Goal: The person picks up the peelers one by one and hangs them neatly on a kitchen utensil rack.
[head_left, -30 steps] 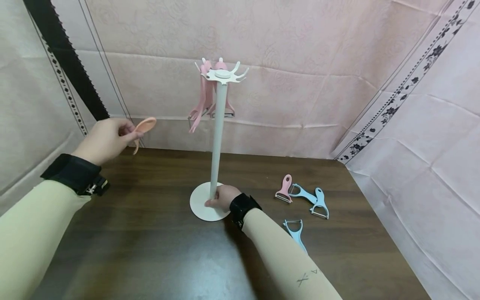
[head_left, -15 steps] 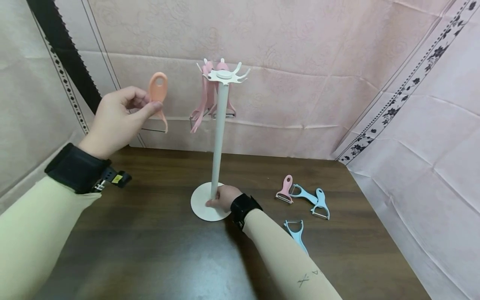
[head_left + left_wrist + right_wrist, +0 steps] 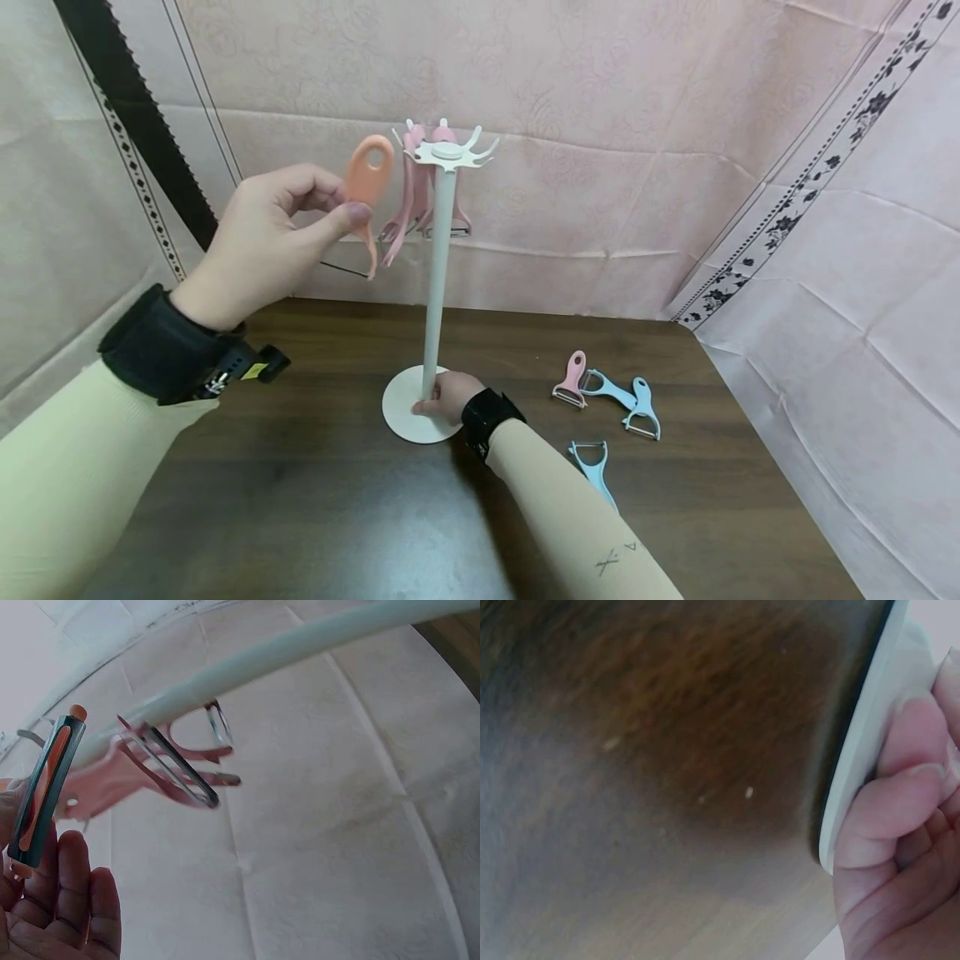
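My left hand (image 3: 273, 229) pinches an orange Y-shaped peeler (image 3: 366, 185) between thumb and fingers, handle up, just left of the white stand's hooked top (image 3: 446, 153). In the left wrist view the blade of this orange peeler (image 3: 46, 791) faces the camera. Pink peelers (image 3: 408, 196) hang from the stand's rear left hooks, while its right-hand hooks show bare. At the foot of the pole (image 3: 435, 283), my right hand (image 3: 455, 394) grips the stand low down, resting on the round base (image 3: 403, 408). The right wrist view shows fingers (image 3: 900, 806) over the base's edge.
To the right on the brown wooden table (image 3: 315, 492) lie a pink peeler (image 3: 573, 375) and two blue peelers, one (image 3: 611, 390) beside the other (image 3: 641, 407). A third blue peeler (image 3: 595, 473) is partly behind the right forearm. Pale cloth (image 3: 570, 250) hangs behind.
My left hand has risen and moved right toward the stand, turning the orange peeler from tilted to upright. The right hand and the stand have stayed in place.
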Demonstrator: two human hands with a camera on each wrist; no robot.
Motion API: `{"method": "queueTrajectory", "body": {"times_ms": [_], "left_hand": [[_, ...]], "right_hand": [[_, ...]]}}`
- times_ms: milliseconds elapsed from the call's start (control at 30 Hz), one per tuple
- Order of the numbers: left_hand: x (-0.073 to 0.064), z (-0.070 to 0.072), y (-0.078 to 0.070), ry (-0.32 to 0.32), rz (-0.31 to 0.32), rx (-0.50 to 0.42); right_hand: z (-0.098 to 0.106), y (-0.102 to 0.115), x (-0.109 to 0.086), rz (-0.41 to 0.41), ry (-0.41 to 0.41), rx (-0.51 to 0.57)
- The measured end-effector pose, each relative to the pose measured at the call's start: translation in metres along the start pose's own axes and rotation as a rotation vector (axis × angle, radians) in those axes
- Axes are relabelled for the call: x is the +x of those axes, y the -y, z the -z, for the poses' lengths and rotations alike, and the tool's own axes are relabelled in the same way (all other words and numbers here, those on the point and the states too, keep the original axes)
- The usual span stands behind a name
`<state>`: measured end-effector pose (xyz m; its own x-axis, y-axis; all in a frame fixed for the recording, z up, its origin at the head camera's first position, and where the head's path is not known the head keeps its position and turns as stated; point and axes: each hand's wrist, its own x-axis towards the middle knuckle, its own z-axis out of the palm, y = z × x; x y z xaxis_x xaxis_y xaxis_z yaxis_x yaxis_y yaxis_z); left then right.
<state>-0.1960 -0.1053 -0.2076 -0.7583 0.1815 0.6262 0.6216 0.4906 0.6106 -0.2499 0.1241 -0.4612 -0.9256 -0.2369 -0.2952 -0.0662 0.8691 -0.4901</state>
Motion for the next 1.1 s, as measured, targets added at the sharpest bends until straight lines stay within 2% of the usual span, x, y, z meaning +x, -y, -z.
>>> {"method": "queueTrajectory", "body": {"times_ms": [267, 600, 967, 1100], "left_hand": [[0.007, -0.010, -0.008, 0.010, -0.026, -0.020], [0.007, -0.017, -0.007, 0.032, -0.033, -0.007], [0.008, -0.022, -0.007, 0.047, -0.029, -0.064], [0.009, -0.023, -0.006, 0.074, -0.025, -0.105]], "right_hand": [[0.000, 0.000, -0.001, 0.006, -0.003, 0.005], [-0.001, -0.001, 0.000, 0.019, -0.021, -0.018], [-0.003, -0.004, 0.006, 0.030, -0.003, 0.013], [-0.003, -0.004, 0.005, 0.017, 0.004, 0.043]]}}
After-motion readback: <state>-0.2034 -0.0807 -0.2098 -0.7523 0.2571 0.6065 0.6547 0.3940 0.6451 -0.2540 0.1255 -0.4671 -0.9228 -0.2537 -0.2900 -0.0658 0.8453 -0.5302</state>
